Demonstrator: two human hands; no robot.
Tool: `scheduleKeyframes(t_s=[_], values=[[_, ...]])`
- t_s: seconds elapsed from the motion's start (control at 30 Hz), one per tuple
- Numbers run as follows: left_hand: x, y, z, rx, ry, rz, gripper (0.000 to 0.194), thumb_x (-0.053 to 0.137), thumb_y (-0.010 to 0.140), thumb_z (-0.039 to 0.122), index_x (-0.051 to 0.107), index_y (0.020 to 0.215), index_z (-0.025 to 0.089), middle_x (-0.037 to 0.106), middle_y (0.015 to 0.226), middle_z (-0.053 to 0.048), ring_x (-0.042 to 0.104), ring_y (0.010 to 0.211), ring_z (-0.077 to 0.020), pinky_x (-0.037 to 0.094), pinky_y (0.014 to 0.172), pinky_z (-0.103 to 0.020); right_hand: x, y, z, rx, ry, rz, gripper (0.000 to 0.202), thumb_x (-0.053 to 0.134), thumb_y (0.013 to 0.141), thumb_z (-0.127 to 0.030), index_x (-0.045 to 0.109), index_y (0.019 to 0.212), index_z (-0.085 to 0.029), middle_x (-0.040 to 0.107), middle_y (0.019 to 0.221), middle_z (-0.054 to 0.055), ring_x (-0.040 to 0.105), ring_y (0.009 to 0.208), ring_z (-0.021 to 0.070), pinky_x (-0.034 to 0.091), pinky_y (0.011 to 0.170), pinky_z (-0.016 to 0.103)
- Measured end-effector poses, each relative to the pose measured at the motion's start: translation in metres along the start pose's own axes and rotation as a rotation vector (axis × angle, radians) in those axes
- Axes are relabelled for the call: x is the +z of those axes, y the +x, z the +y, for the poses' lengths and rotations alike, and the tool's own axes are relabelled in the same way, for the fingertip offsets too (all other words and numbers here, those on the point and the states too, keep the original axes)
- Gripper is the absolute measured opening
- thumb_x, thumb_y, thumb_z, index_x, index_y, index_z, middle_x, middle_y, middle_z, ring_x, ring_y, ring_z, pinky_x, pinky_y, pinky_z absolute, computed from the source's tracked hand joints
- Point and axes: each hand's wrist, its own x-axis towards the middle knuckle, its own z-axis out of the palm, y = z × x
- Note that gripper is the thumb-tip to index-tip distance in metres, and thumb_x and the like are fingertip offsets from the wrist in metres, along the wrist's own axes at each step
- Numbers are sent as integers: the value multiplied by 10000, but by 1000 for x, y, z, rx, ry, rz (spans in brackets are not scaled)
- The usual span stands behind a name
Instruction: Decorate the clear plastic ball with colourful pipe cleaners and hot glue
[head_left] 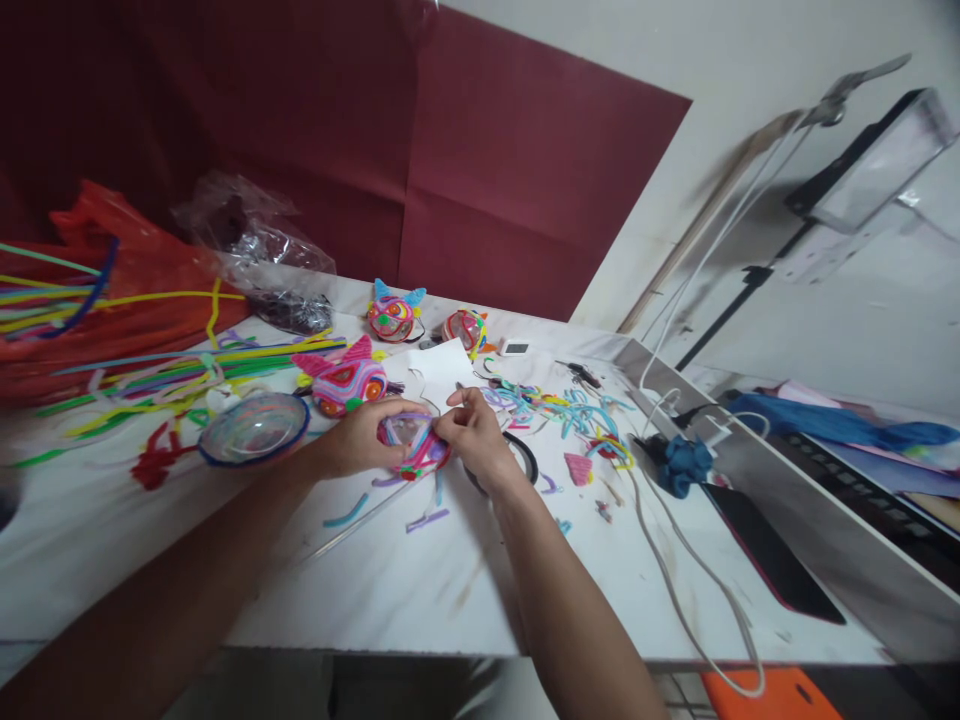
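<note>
My left hand [367,440] is closed around the left side of a small clear ball wrapped in pink and purple pipe cleaners [410,458]. At its right edge, the thumb and fingers of my right hand [474,432] are pinched together; what lies between them is too small to make out. Just behind my left hand sits a finished-looking pink pipe-cleaner animal head [349,380] with pointed ears. Cut pipe-cleaner bits [427,520] and a thin rod [360,520] lie in front of the ball. A black ring-shaped roll [523,458] is partly hidden by my right wrist.
Two more animal heads, one blue-eared [393,315] and one orange-trimmed [466,331], stand at the back. Left are a clear bowl [255,428], loose pipe cleaners [187,375] and a red bag [112,250]. Right are tangled blue pieces [577,408], a cable [660,550] and a black phone-like slab [776,555].
</note>
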Motion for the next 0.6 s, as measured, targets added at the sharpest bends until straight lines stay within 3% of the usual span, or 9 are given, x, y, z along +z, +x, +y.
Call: scheduleKeyframes(t_s=[0.2,0.6], values=[[-3,-1,5,-62,-42,-11,533,667,685,231,672,1212,154,719,1227,-90,648,1132,-282,497,1013,-375,0,-1,-1,1,18,-9,396,675,584,-232,412,880,-251,505,436,-174,358,365,55,291,415,166],[-4,-1,15,-12,-60,5,491,684,656,198,714,1146,182,734,1210,-80,648,1138,-296,491,1023,-369,0,-3,0,3,29,-8,402,684,595,-218,389,864,-261,520,450,-161,373,367,60,289,431,170]])
